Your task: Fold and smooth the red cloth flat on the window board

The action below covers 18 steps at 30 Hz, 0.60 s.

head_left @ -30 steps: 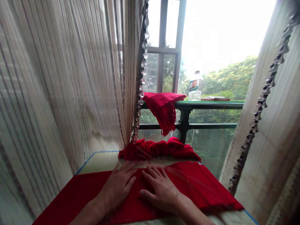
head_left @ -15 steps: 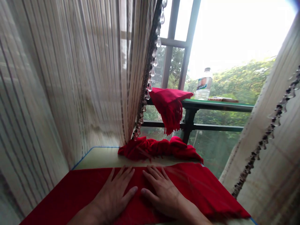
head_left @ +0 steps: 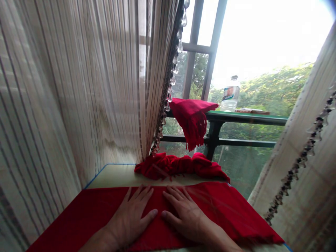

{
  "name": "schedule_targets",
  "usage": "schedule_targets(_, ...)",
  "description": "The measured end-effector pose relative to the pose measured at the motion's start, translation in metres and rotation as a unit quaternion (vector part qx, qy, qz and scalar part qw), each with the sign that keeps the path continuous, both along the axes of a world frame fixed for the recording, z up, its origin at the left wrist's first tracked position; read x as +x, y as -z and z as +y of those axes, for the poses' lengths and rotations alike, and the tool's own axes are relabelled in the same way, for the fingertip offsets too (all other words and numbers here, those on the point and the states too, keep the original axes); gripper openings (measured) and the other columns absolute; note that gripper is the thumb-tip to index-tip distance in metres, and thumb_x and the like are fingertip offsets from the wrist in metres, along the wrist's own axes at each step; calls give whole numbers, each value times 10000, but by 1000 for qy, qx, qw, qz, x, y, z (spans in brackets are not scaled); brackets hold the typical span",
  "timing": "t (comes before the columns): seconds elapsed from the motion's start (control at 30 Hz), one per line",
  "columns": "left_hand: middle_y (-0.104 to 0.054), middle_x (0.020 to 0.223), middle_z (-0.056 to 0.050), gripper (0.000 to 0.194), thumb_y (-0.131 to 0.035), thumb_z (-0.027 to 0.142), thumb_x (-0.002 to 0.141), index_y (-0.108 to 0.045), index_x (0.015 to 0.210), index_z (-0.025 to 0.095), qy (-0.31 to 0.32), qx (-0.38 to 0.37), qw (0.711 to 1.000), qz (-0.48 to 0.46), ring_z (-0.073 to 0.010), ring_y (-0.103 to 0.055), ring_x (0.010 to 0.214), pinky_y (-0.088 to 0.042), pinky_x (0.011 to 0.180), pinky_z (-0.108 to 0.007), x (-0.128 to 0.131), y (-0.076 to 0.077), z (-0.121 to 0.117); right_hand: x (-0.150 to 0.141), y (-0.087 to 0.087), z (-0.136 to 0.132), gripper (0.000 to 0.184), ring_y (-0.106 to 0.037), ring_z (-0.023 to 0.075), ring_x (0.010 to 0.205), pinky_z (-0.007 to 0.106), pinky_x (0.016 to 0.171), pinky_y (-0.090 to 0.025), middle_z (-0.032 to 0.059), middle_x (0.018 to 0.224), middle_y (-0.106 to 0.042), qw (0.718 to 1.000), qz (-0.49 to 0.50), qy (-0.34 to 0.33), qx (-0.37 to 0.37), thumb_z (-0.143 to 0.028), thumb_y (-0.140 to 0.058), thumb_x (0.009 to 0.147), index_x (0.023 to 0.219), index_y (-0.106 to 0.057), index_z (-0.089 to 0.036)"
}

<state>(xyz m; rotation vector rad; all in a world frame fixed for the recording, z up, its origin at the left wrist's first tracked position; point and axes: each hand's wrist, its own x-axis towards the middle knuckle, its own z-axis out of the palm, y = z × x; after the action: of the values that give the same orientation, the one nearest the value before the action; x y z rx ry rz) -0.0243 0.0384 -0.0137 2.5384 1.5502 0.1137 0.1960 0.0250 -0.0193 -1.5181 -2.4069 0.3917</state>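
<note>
A red cloth (head_left: pixel 86 213) lies spread flat across the table (head_left: pixel 115 175), running out to both sides. My left hand (head_left: pixel 132 217) rests palm down on it with the fingers spread and the fingertips close to the cloth's far edge. Beside it, my right hand (head_left: pixel 185 215) lies flat on the same cloth, fingers apart, its thumb a short gap from the left thumb. Neither hand grips anything. Beyond the fingertips a crumpled red scarf (head_left: pixel 181 166) is bunched along the table's far edge.
Another red scarf (head_left: pixel 191 120) with fringes hangs over the dark railing (head_left: pixel 249 119). A plastic bottle (head_left: pixel 231 94) and a flat brown item (head_left: pixel 252 111) sit on the rail's ledge. Striped curtains (head_left: pixel 78 87) with beaded trim hang at the left and right, near the table.
The whole view has shifted slightly, so everything appears a little further right. Both hands stay flat on the red cloth in much the same place.
</note>
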Motion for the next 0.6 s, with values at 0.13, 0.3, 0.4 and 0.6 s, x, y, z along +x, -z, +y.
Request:
schedule_targets(0.13,-179,1634,-32,681,-350,574,1008,-266,1575,205,1,16,1000,-12,-288,-100,1526,-75,1228,-574,-1,0,1,-1,-1,0,706,-175,289,1517,529,1245,-123,105,1635,-242,1000,8,15,21,-625,-450,947,1516,-387,-213)
schedule_targets(0.3,-148,1638,-39,658,-348,556,1016,-250,1579,231,-1,43,999,-16,-297,-72,1525,-61,1215,-606,0,2,1,0,4,2,727,-157,304,1518,554,1238,-127,102,1631,-248,1000,0,19,9,-655,-424,945,1529,-356,-228)
schedule_targets(0.4,-242,1615,-68,681,-383,595,998,-316,1560,216,9,27,999,-17,-326,-142,1515,-81,1206,-629,1,6,0,1,6,3,722,-164,308,1518,560,1235,-129,110,1628,-255,1000,-8,18,-1,-649,-439,943,1524,-367,-228)
schedule_targets(0.6,-247,1615,-67,647,-388,532,1011,-317,1559,194,-13,30,999,-16,-322,-158,1513,-98,1209,-621,1,6,0,1,5,3,751,-174,299,1516,542,1240,-118,118,1625,-256,1000,-15,21,2,-670,-448,931,1523,-371,-213)
